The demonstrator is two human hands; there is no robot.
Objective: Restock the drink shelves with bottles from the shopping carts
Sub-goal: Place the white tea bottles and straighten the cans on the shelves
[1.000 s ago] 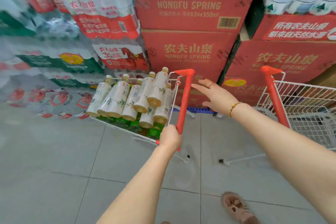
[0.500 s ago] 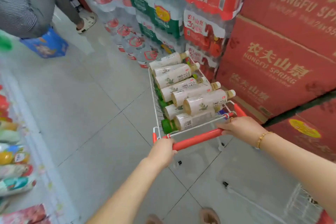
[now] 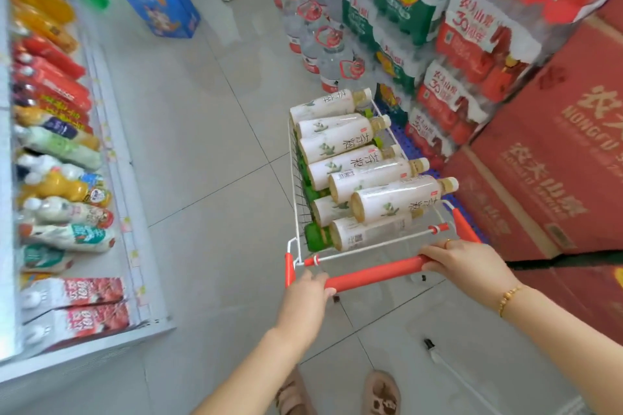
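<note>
Hands both sit on the red handle (image 3: 374,273) of a small wire shopping cart (image 3: 292,178), arms stretched forward and down. The left hand (image 3: 305,300) has its grip curled round the handle's left end, knuckles up. The right hand (image 3: 468,266) has its grip wrapped over the right end, with a ring (image 3: 447,242) on one finger and a gold bead bracelet (image 3: 509,297) at the wrist.

Tea bottles (image 3: 397,202) with white labels and beige caps lie on their sides, heaped to the cart's rim, caps toward its right edge. Their labels bear vertical Chinese characters and a green sprig (too small to read surely). Green bottles (image 3: 315,237) show beneath them along the left wall.

Right of the cart stand red cartons (image 3: 546,178) printed "NONGFU SPRING" with Chinese characters, and shrink-wrapped water packs (image 3: 465,54) marked "30". Along the floor's left edge runs the drink shelf (image 3: 118,185), filled with mixed bottles and cartons.
</note>
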